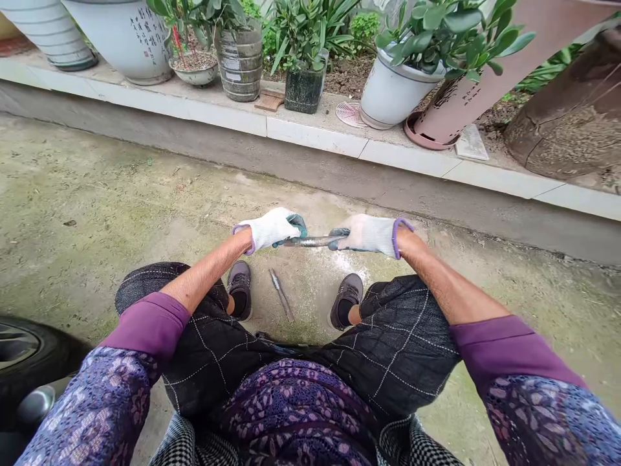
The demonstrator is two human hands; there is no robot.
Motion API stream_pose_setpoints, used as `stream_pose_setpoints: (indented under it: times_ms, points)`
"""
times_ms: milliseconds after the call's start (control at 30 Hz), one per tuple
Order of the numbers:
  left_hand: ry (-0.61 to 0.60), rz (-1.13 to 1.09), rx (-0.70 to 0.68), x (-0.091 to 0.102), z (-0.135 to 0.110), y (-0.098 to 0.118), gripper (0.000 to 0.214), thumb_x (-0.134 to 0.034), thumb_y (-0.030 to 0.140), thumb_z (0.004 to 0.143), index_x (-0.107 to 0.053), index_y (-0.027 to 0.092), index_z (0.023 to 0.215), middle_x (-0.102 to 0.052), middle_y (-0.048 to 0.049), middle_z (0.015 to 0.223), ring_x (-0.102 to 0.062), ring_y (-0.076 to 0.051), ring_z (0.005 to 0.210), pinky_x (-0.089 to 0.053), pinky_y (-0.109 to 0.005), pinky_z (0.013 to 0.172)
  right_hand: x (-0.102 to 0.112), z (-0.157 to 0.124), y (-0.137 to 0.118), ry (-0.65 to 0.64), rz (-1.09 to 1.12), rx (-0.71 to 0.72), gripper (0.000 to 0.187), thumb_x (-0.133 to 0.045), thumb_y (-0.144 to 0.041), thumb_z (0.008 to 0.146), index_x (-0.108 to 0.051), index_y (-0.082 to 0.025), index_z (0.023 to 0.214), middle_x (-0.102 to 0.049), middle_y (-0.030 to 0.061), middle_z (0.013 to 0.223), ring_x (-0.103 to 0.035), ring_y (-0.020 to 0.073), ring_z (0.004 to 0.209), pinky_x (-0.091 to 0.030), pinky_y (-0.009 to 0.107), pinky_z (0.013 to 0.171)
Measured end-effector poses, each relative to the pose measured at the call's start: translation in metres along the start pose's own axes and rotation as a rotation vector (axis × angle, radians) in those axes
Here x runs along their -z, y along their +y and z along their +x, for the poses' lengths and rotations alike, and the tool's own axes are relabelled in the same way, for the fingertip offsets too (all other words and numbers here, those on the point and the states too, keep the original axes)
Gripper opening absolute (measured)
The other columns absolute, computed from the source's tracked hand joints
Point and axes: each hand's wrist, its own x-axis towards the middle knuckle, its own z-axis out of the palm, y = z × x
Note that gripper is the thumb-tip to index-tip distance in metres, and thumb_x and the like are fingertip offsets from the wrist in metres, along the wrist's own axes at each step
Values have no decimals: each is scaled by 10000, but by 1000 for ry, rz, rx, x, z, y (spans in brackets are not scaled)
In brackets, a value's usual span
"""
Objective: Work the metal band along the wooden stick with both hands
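A steel rod (pixel 310 241) clenched between gloved left hand (pixel 272 230) and right hand (pixel 369 235), potted plants (pixel 305 81) on the ledge (pixel 310 137) beyond.

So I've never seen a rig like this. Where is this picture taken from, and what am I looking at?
There is no machine here. This picture comes from a camera worn on a person's head, looking forward and down past their own body. Their left hand and right hand, in white knit gloves with dark green fingertips, grip a metal rod between them. A second metal bar lies on the concrete ground between their left shoe and right shoe. Ahead, potted plants stand on a low ledge.
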Motion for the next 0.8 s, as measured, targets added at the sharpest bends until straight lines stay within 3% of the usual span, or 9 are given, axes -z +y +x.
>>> stream_pose_setpoints:
  times_ms: [67, 167, 267, 333, 467, 533, 600, 667, 800]
  points:
    - [35, -33, 13, -2, -2, 4, 166, -593, 227, 748, -696, 142, 847, -637, 1, 606, -400, -57, 356, -281, -191, 348, 2, 6, 0, 72, -82, -40, 290, -676, -422, 778, -771, -213, 955, -650, 27, 662, -542, 148, 603, -356, 263, 522]
    - [31, -194, 13, -3, -1, 8, 197, -543, 229, 828, -671, 136, 945, -671, -13, 636, -384, -53, 313, -265, -195, 322, 6, 10, -2, 284, -207, -75, 305, -635, -454, 801, -764, -237, 973, -669, 35, 725, -557, 162, 636, -362, 270, 544]
    - [-12, -431, 6, -4, 2, 7, 215, -517, 220, 868, -657, 122, 998, -646, -2, 594, -371, -56, 296, -274, -201, 317, 7, 7, -8, 408, -43, -29, 321, -624, -451, 821, -753, -227, 1010, -632, 16, 685, -522, 138, 583, -358, 252, 509]
    - [-35, -583, -5, -3, 1, 6, 219, -545, 263, 876, -645, 120, 1007, -623, 11, 571, -340, -49, 289, -270, -200, 316, 6, 1, -14, 354, 212, -13, 344, -633, -442, 828, -738, -195, 1044, -562, -11, 606, -452, 104, 498, -339, 230, 445]
    - [-77, -726, -92, -1, -7, 6, 290, -649, 311, 817, -611, 139, 1047, -549, 66, 506, -290, -32, 281, -247, -175, 318, 6, -10, -17, 67, 648, 26, 471, -660, -505, 819, -699, -132, 1105, -467, -53, 519, -353, 76, 386, -305, 217, 331]
    - [-107, -744, -143, 1, -11, 7, 300, -667, 300, 796, -601, 151, 1047, -506, 88, 474, -294, -37, 279, -233, -169, 315, 6, -11, -16, -66, 734, 102, 544, -646, -565, 819, -683, -114, 1123, -469, -54, 512, -359, 82, 369, -314, 224, 314]
    - [-98, -764, -155, 2, -13, 9, 238, -666, 299, 795, -592, 153, 966, -469, 97, 448, -286, -39, 275, -221, -172, 310, 5, -8, -16, -106, 733, 156, 576, -595, -601, 844, -671, -111, 1138, -490, -43, 531, -387, 92, 381, -339, 233, 330]
    - [-36, -790, -130, 2, -11, 10, 188, -665, 303, 799, -561, 161, 865, -454, 96, 439, -270, -34, 275, -214, -177, 309, 1, -1, -19, 2, 621, 150, 531, -561, -564, 874, -663, -123, 1152, -544, -16, 590, -443, 107, 430, -385, 243, 383]
    - [85, -864, -77, 1, -4, 12, 177, -651, 281, 805, -509, 175, 796, -502, 78, 478, -266, -22, 283, -217, -177, 313, -7, 15, -25, 483, 144, 139, 389, -639, -367, 838, -666, -166, 1170, -696, 70, 946, -625, 183, 767, -502, 295, 679]
